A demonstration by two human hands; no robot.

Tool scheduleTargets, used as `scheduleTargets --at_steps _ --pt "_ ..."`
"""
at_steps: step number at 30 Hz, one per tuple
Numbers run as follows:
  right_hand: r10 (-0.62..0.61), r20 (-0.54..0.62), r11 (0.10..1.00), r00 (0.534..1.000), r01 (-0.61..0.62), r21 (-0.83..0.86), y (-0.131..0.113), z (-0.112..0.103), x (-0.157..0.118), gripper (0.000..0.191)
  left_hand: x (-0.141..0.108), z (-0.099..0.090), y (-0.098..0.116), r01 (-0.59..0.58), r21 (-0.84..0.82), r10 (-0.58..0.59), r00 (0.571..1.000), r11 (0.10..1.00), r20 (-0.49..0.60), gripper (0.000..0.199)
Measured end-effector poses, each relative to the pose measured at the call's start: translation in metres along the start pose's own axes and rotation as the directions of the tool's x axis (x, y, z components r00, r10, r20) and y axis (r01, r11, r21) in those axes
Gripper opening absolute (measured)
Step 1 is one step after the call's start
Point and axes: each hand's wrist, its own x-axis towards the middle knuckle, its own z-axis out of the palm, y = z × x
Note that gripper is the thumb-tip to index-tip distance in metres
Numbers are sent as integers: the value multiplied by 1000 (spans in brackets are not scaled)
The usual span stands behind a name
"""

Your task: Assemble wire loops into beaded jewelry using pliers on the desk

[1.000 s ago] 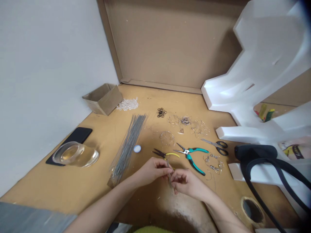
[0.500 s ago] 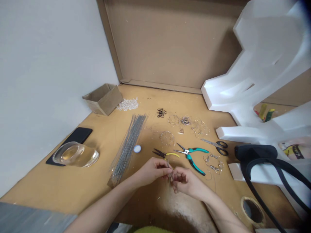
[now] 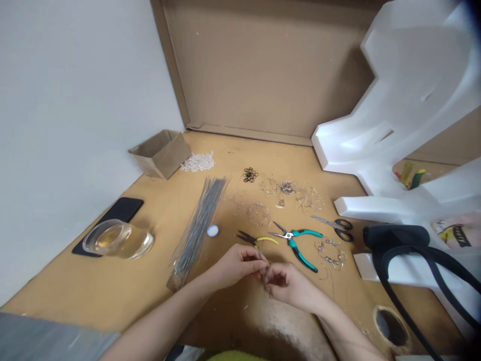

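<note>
My left hand (image 3: 242,263) and my right hand (image 3: 287,286) meet above the near part of the table, fingertips almost touching. Both are pinched on a thin piece of wire (image 3: 263,278), small and partly hidden by the fingers. Just beyond my left hand lie pliers with yellow handles (image 3: 251,238), partly covered by it. Teal-handled pliers (image 3: 295,243) rest open past my right hand. To the right of them is a ring of wire with beads (image 3: 331,253). A bundle of straight grey wires (image 3: 199,225) lies left of my hands, beside a small white disc (image 3: 212,230).
Scissors (image 3: 334,225), tangled wire pieces (image 3: 287,187) and black rings (image 3: 249,174) lie farther back. A cardboard box (image 3: 161,154) stands by clear beads (image 3: 198,161). At left, a cup of liquid (image 3: 118,239) overlaps a black phone (image 3: 122,208). White foam (image 3: 376,206) and a black strap (image 3: 398,291) border the right.
The fingers of my right hand have curled in closer, and the hand has shifted slightly lower. My left hand keeps its pinch in nearly the same place.
</note>
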Motion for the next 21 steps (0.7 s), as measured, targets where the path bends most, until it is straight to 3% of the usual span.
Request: scheduleTargets --at_steps 11,15,21 --pt "-30 -70 998 997 27 -51 2 1 -1 1 -1 -1 1 -92 162 106 991 982 -77 24" --pt "-51 -80 997 995 46 -60 1 0 0 12 -1 0 -2 -132 229 164 979 964 -125 22" --pt "-61 -114 997 992 54 -64 -2 0 0 22 2 2 -10 -120 208 150 980 971 -132 21"
